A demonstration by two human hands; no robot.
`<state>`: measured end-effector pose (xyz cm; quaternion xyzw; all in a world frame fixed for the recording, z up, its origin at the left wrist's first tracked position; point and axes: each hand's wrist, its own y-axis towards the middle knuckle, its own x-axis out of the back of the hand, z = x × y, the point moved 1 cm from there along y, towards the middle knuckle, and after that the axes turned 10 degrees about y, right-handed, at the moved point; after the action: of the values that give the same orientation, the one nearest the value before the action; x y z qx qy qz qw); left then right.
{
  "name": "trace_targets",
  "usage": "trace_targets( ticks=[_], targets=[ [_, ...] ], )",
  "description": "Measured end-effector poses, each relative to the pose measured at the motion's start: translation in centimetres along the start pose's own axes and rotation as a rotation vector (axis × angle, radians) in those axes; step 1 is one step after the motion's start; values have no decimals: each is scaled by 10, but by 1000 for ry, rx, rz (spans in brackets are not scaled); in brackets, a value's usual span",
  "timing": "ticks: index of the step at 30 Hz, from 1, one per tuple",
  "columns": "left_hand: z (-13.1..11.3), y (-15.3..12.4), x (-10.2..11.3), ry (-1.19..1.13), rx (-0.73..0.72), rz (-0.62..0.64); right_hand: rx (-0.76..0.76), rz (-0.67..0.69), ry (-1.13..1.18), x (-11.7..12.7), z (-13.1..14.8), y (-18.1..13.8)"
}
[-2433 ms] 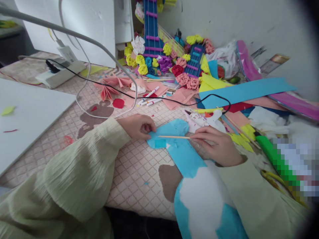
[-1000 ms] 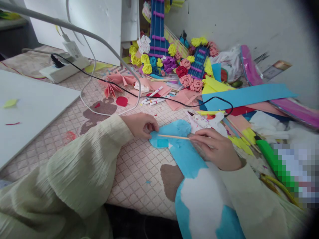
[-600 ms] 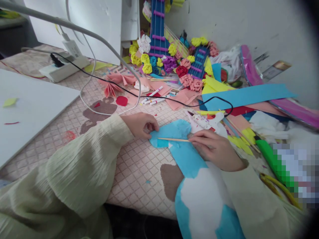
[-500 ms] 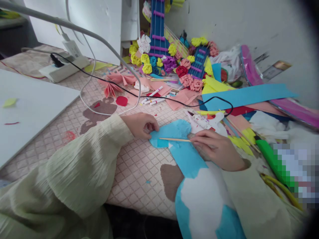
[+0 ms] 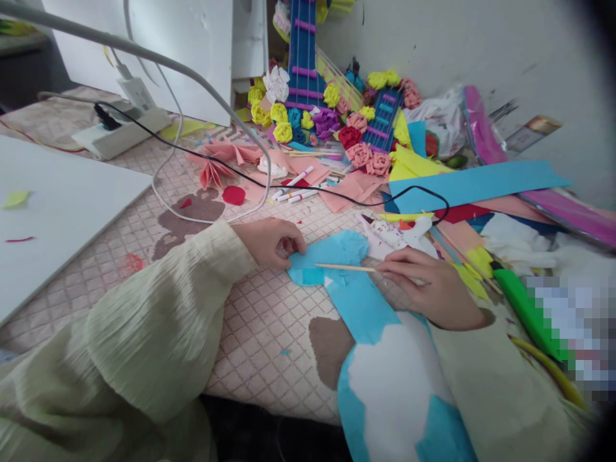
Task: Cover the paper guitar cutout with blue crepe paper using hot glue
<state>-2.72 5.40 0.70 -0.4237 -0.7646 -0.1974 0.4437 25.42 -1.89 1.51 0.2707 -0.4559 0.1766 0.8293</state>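
Observation:
A blue and white paper cutout point(image 5: 363, 311) lies on the patterned tablecloth, its narrow blue end between my hands and its wide, white-patched part at the table's front edge. My left hand point(image 5: 273, 242) has its fingers curled and pressed on the left tip of the blue end. In my right hand point(image 5: 423, 282) a thin wooden stick point(image 5: 344, 267) is pinched between thumb and fingers. The stick points left, over the blue paper; whether it touches the surface I cannot tell. A small brighter blue patch point(image 5: 312, 276) shows near its tip.
Behind are several markers point(image 5: 293, 186), pink paper scraps and a black cable point(image 5: 356, 200). Crepe paper flowers point(image 5: 327, 122) surround blue paper guitar necks at the back. A white board point(image 5: 58, 212) lies left, near a power strip point(image 5: 120, 131). A green tube point(image 5: 527, 311) lies right.
My right hand has drawn slightly to the right with the stick, whose tip has shifted right and a little up. My left hand stays on the blue paper.

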Motion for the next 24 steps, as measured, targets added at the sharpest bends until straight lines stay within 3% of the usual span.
trace_targets(
  ticks=[3, 11, 16, 24],
  targets=[
    [-1, 0, 0, 9, 6, 6, -1, -38, 18, -2, 0, 1],
    [-1, -1, 1, 16, -1, 2, 8, 39, 5, 0, -1, -1],
    [-1, 0, 1, 12, 22, 5, -13, -22, 24, 0, -3, -2],
    [0, 0, 0, -2, 16, 5, -42, 69, 38, 1, -2, -1]
  ],
)
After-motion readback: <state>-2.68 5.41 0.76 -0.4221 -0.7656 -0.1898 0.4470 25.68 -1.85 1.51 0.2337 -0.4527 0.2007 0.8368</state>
